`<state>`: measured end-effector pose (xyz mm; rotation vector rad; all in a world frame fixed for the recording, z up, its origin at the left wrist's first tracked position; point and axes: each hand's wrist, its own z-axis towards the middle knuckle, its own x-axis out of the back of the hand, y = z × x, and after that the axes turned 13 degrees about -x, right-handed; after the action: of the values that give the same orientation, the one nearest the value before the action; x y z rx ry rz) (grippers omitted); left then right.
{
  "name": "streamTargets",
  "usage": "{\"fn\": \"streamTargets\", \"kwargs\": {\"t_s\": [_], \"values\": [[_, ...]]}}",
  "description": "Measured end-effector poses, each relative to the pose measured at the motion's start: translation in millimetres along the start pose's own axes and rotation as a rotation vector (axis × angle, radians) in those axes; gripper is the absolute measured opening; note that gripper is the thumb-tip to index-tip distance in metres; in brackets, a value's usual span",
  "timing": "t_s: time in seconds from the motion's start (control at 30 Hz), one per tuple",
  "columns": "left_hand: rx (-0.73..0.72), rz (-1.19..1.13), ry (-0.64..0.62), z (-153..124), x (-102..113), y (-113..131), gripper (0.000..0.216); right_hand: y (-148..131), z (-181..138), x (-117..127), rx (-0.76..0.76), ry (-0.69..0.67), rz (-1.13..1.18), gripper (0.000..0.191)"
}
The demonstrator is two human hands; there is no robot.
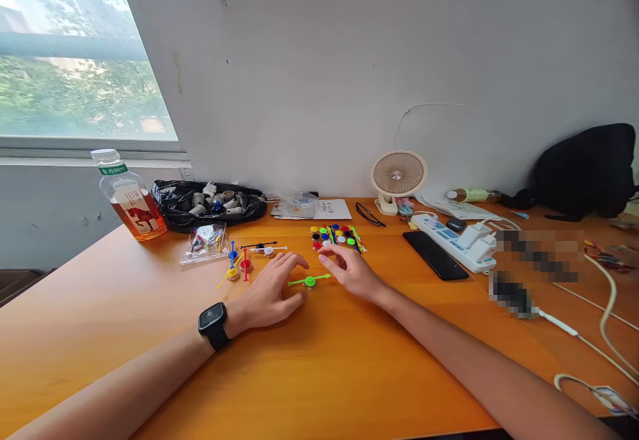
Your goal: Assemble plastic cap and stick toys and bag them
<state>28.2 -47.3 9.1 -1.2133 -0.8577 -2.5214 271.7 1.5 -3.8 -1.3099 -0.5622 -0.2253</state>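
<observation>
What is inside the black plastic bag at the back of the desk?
The black plastic bag lies open. Several small grey and white cylinder-shaped pieces and one small blue piece show at its mouth. Whatever lies deeper is hidden by the black film.

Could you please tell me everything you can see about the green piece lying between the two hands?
The green piece is a thin bright green stick passing through a small round disc, plastic by the look of it. It lies flat on the orange table, stick pointing left and right. The left hand rests by its left end and the right hand by its right end; whether fingertips touch it is unclear.
</observation>
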Motion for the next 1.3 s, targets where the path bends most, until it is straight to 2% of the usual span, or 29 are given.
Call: {"fn": "streamTargets", "kwargs": {"t_s": [0.07, 0.2, 0.3, 0.4, 0.53, 0.7, 0.8, 1.0, 1.3], "values": [[0.044, -0.021, 0.041, -2, 3, 0, 0.034, -1, 2, 3, -0.096, 0.043, 0.052, 0.041], [0.096, -0.025, 0.133, -3, 6, 1, 0.03, -10, 2, 10, -0.287, -0.021, 0.261, 0.056], [0.102, -0.011, 0.176, -2, 7, 2, 0.027, -12, 3, 13, -0.267, 0.068, 0.353, 0.058], [0.087, -0.013, 0.156, -1, 6, 3, 0.026, -5, 8, 15, -0.239, 0.124, 0.341, 0.054], [0.049, -0.015, 0.112, -2, 4, 2, 0.027, 11, 14, 17, -0.171, 0.145, 0.19, 0.045], [0.009, -0.006, 0.084, -3, 2, 0, 0.029, 18, 12, 18, -0.033, 0.328, -0.271, 0.023], [-0.014, 0.008, 0.075, -2, 3, 0, 0.029, 14, 9, 19, -0.024, 0.352, -0.46, 0.01], [-0.033, 0.021, 0.062, -2, 3, -1, 0.03, 6, 3, 18, 0.048, 0.323, -0.54, 0.01], [-0.093, 0.047, 0.071, -1, 0, -1, 0.034, 10, -1, 14, 0.059, 0.239, -0.627, 0.016]]}}
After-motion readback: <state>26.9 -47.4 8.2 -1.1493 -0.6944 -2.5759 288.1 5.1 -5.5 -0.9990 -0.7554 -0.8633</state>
